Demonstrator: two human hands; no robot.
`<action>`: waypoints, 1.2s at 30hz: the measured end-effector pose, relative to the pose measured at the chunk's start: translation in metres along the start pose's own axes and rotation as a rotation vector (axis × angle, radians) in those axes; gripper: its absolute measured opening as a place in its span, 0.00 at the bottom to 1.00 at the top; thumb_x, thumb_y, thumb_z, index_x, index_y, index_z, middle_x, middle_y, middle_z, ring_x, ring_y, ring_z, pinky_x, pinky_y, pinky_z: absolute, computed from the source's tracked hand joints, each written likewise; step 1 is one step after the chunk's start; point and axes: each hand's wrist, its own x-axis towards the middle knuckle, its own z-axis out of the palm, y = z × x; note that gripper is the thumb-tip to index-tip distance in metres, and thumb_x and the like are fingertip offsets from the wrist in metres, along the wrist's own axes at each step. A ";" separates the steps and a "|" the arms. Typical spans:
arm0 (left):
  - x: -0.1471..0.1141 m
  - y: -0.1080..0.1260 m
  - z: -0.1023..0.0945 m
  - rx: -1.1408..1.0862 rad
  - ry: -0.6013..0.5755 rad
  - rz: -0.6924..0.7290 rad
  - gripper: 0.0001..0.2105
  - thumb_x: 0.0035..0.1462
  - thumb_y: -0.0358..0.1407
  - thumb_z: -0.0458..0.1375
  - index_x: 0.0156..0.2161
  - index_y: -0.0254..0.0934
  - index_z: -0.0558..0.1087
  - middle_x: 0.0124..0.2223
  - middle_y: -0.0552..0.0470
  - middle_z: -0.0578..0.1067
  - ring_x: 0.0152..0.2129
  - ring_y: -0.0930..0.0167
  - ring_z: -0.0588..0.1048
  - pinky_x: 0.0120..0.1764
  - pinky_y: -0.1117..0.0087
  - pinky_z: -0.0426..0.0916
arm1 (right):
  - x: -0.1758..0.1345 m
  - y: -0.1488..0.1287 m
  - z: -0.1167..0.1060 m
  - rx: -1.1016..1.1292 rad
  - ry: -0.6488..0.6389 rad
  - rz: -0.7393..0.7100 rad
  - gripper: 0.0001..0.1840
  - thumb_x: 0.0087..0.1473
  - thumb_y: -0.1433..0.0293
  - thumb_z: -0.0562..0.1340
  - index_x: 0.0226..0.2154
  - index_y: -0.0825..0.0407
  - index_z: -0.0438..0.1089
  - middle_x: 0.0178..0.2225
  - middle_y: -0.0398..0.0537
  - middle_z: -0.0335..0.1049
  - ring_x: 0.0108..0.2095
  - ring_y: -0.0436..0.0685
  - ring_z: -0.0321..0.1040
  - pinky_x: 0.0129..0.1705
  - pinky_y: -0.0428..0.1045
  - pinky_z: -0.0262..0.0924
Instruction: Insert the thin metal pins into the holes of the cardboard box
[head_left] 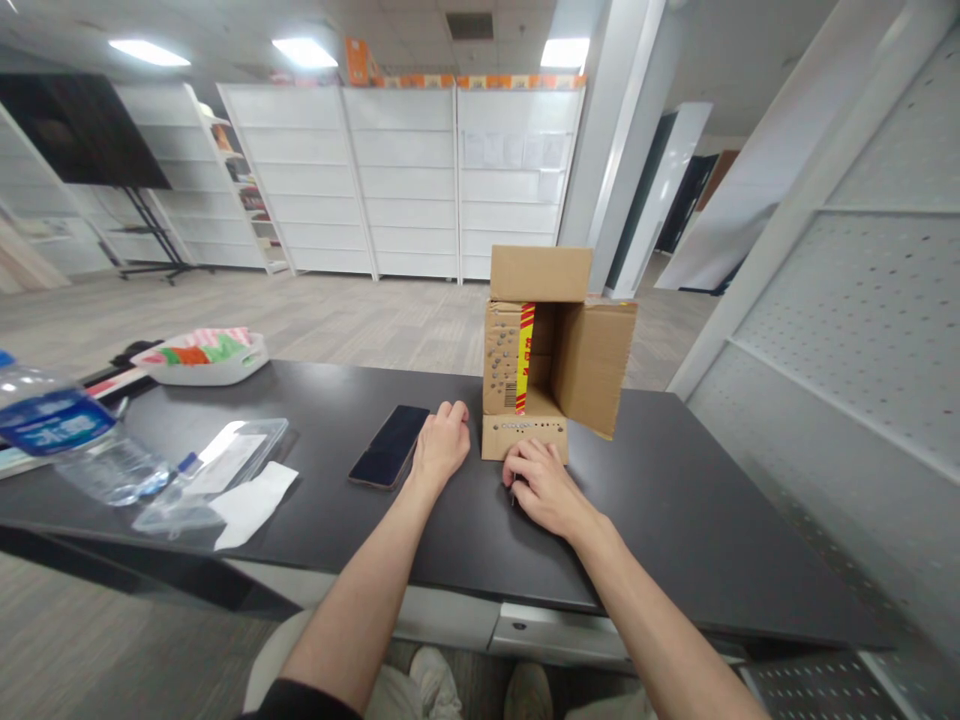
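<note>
An open cardboard box (589, 365) stands on the dark table with its flaps spread. Small grey round bits dot its left side, and a row of holes or bits runs along the lower front flap (525, 437). My right hand (546, 485) is at that flap's lower edge, fingers bent and thumb drawn in. A small thin thing shows at its fingertips, too small to name. Left of the box, my left hand (444, 440) rests on the table with fingers curled; whatever is inside them is hidden. A dark phone (390, 446) lies beside it.
On the left are a water bottle (67, 430), a clear plastic case (247, 450), a white paper (257, 505) and a white basket (217, 370) with colourful packets. A perforated panel (847, 330) stands on the right. White shelves (405, 180) line the back.
</note>
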 end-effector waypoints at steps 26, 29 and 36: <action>0.001 -0.001 0.000 0.008 -0.015 -0.008 0.10 0.63 0.28 0.48 0.43 0.40 0.69 0.43 0.48 0.72 0.36 0.68 0.74 0.44 0.66 0.65 | 0.008 0.024 0.015 0.152 0.423 0.025 0.05 0.62 0.72 0.52 0.35 0.49 0.61 0.35 0.49 0.67 0.38 0.58 0.65 0.42 0.52 0.60; 0.001 -0.001 0.001 0.006 -0.013 -0.007 0.10 0.63 0.28 0.48 0.43 0.40 0.69 0.44 0.48 0.72 0.36 0.68 0.74 0.43 0.66 0.65 | 0.010 0.030 0.017 0.190 0.523 0.087 0.05 0.63 0.68 0.54 0.37 0.49 0.64 0.35 0.50 0.71 0.37 0.58 0.68 0.41 0.52 0.63; 0.001 -0.003 0.003 0.002 -0.005 -0.001 0.10 0.63 0.29 0.48 0.44 0.40 0.69 0.43 0.48 0.72 0.35 0.68 0.73 0.43 0.67 0.65 | 0.010 0.040 0.013 0.211 0.740 0.202 0.10 0.63 0.62 0.57 0.37 0.50 0.70 0.36 0.51 0.76 0.38 0.59 0.72 0.43 0.54 0.67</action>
